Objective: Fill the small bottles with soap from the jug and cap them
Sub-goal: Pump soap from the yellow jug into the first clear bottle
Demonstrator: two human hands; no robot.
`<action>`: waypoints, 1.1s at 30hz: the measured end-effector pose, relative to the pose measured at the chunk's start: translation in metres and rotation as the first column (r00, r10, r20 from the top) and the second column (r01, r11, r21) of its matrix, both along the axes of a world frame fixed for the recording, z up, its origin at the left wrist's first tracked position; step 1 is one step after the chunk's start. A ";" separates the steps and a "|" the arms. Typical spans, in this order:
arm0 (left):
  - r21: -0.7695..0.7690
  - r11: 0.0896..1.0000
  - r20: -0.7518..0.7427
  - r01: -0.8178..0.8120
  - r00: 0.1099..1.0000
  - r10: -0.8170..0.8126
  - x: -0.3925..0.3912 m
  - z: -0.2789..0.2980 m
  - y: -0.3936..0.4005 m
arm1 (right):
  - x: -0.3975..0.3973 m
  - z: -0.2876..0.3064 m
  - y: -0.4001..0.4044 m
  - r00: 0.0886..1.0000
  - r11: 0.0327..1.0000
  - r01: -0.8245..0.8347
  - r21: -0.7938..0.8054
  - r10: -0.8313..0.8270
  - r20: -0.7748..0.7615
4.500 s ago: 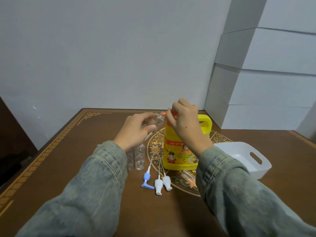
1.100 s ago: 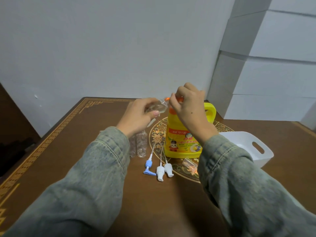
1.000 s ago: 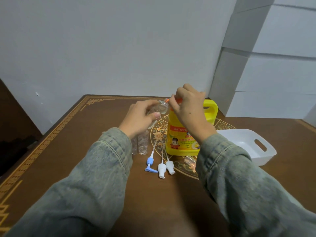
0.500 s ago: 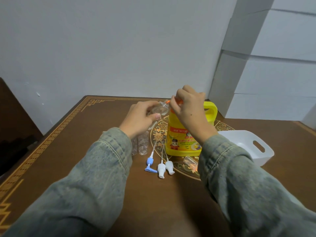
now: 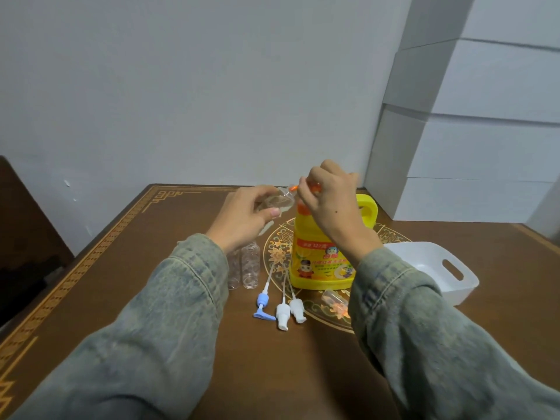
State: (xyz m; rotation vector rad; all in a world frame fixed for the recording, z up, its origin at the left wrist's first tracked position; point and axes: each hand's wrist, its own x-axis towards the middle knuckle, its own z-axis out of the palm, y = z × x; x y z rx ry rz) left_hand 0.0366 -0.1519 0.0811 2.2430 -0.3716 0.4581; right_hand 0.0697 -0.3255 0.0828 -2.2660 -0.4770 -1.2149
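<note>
— Wooden table (image 5: 151, 268) under a white wall: where's the small bottle (image 5: 277, 202)?
— Tilted in the closed left hand (image 5: 245, 219), its neck pointing right at the orange pump (image 5: 303, 187) atop the yellow jug (image 5: 321, 256).
— And the right hand (image 5: 328, 201)?
— Fingers curled over that pump, nearer the jug; it likely presses next.

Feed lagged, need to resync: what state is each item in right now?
Left hand: holding a small clear bottle, tilted toward the jug's top.
Right hand: on the jug's orange pump.
Yellow jug: upright.
Two small bottles: upright, uncapped.
Three pump caps: lying loose.
White bin: nothing visible inside.
</note>
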 end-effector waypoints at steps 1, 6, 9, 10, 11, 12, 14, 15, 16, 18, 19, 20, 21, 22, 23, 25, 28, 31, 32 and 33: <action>-0.008 1.000 -0.002 -0.007 1.000 0.007 0.000 -0.003 0.000 | 0.000 -0.002 0.000 1.000 1.000 -0.007 0.005 0.007 0.013; -0.025 1.000 -0.024 -0.008 1.000 0.008 -0.002 -0.018 0.001 | -0.003 -0.017 0.002 1.000 1.000 0.004 -0.008 -0.004 -0.007; -0.057 0.998 -0.026 -0.011 1.000 0.009 -0.005 -0.013 0.000 | -0.004 -0.010 0.002 1.000 1.000 -0.003 -0.024 0.002 -0.017; -0.065 0.998 -0.022 -0.006 1.000 0.004 -0.005 -0.010 0.000 | -0.004 -0.006 0.001 1.000 1.000 -0.006 -0.024 0.005 -0.017; -0.063 0.998 -0.012 -0.004 1.000 0.003 -0.004 -0.005 -0.001 | -0.004 -0.001 0.001 1.000 1.000 -0.006 -0.022 0.006 -0.012; -0.052 0.999 -0.008 -0.006 1.000 0.005 -0.004 -0.001 -0.001 | -0.004 0.002 0.001 1.000 1.000 -0.007 -0.013 0.007 -0.012; -0.037 0.999 -0.007 -0.008 1.000 0.008 -0.004 0.002 -0.001 | -0.004 0.003 0.001 1.000 1.000 -0.008 0.006 0.008 -0.009; -0.035 0.999 -0.008 -0.014 1.000 0.013 -0.002 0.000 -0.001 | -0.002 0.002 0.002 1.000 1.000 -0.016 0.013 0.016 -0.001; -0.032 0.999 -0.010 -0.021 1.000 0.020 -0.001 -0.002 0.000 | -0.001 -0.001 0.003 1.000 0.999 -0.030 0.019 0.030 0.007; -0.022 0.999 -0.010 -0.030 1.000 0.030 -0.001 -0.010 0.001 | 0.000 -0.006 0.004 0.999 0.998 -0.050 0.024 0.049 0.018; -0.019 0.999 -0.015 -0.029 0.999 0.029 -0.001 -0.014 0.001 | 0.000 -0.010 0.004 0.998 0.998 -0.051 0.023 0.050 0.026; -0.018 1.000 -0.024 -0.026 0.999 0.025 -0.002 -0.017 0.001 | -0.001 -0.013 0.003 0.998 0.999 -0.048 0.018 0.047 0.031; -0.024 0.999 -0.026 -0.026 0.999 0.025 -0.004 -0.019 0.001 | -0.002 -0.016 0.003 0.999 0.999 -0.043 0.011 0.043 0.030; -0.031 0.999 -0.024 -0.029 0.999 0.028 -0.005 -0.019 0.001 | -0.003 -0.016 0.004 0.999 0.999 -0.035 0.006 0.035 0.021; -0.034 0.999 -0.019 -0.029 0.999 0.029 -0.005 -0.019 0.001 | -0.004 -0.015 0.004 1.000 1.000 -0.025 0.002 0.025 0.002; -0.041 0.999 -0.009 -0.033 0.999 0.033 -0.006 -0.013 0.000 | -0.005 -0.008 0.002 0.999 1.000 -0.011 -0.012 0.010 -0.034; -0.027 0.999 0.006 -0.023 1.000 0.023 -0.006 -0.003 -0.001 | -0.005 0.001 -0.001 1.000 1.000 0.001 -0.029 -0.002 -0.031; -0.030 0.999 0.003 -0.019 1.000 0.019 -0.004 -0.003 -0.001 | -0.005 0.000 0.001 1.000 1.000 0.009 -0.011 -0.010 -0.011; -0.043 0.999 -0.007 -0.024 1.000 0.024 -0.004 -0.005 0.000 | -0.004 -0.002 0.003 1.000 1.000 0.007 -0.005 -0.007 -0.008; -0.053 0.998 -0.017 -0.028 0.999 0.027 -0.004 -0.009 -0.001 | -0.003 -0.005 0.004 1.000 1.000 0.001 0.000 -0.001 -0.008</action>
